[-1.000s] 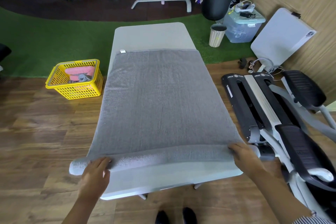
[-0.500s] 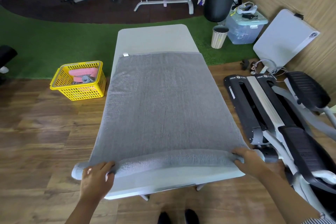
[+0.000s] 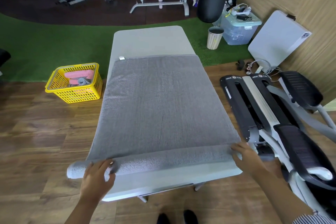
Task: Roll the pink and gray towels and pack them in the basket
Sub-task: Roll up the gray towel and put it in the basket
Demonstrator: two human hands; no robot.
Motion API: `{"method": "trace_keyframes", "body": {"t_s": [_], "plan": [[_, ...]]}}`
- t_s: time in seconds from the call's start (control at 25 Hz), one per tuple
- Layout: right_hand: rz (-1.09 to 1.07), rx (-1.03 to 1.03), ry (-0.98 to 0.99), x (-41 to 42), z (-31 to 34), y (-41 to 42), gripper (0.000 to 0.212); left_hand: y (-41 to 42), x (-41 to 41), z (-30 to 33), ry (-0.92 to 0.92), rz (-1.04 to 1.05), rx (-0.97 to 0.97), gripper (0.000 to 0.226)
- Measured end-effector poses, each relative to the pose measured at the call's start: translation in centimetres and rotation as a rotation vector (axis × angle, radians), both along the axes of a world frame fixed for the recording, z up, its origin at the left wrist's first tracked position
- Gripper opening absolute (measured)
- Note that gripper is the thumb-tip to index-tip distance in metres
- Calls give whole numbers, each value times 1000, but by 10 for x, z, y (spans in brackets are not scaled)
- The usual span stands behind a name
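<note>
A large gray towel [image 3: 160, 103] lies flat along a pale folding table [image 3: 149, 40]. Its near end is rolled into a thick tube across the table's front. My left hand [image 3: 98, 176] lies over the tube's left end, which sticks out past the table edge, fingers curved on top of it. My right hand [image 3: 245, 156] presses on the tube's right end at the table's corner. A yellow basket [image 3: 76, 94] stands on the floor to the left, holding a rolled pink towel [image 3: 78, 75] and a rolled gray towel [image 3: 81, 82].
A black and silver elliptical trainer [image 3: 269, 114] stands close to the table's right side. A small bin [image 3: 214, 38], a clear storage box [image 3: 238, 29] and a folded white table [image 3: 278, 42] sit at the back right. Gym benches and a punching bag stand behind.
Both hands have pushed the rolled end a little further away from me, so the tube is thicker and the flat part shorter. The basket has not moved.
</note>
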State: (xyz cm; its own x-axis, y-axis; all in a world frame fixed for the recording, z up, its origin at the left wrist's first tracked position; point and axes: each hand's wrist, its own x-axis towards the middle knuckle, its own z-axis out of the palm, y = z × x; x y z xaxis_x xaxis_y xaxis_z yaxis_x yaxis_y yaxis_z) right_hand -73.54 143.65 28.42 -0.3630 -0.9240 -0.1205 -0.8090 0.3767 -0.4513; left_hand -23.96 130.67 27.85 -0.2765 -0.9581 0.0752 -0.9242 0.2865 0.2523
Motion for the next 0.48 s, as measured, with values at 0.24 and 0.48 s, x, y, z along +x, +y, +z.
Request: {"method": "trace_keyframes", "body": {"t_s": [0.24, 0.48], "plan": [[90, 192, 179, -3, 5, 6, 39, 6, -1, 11, -94, -6, 157, 46], [216, 310, 237, -9, 23, -9, 32, -4, 9, 14, -39, 10, 117, 37]]}}
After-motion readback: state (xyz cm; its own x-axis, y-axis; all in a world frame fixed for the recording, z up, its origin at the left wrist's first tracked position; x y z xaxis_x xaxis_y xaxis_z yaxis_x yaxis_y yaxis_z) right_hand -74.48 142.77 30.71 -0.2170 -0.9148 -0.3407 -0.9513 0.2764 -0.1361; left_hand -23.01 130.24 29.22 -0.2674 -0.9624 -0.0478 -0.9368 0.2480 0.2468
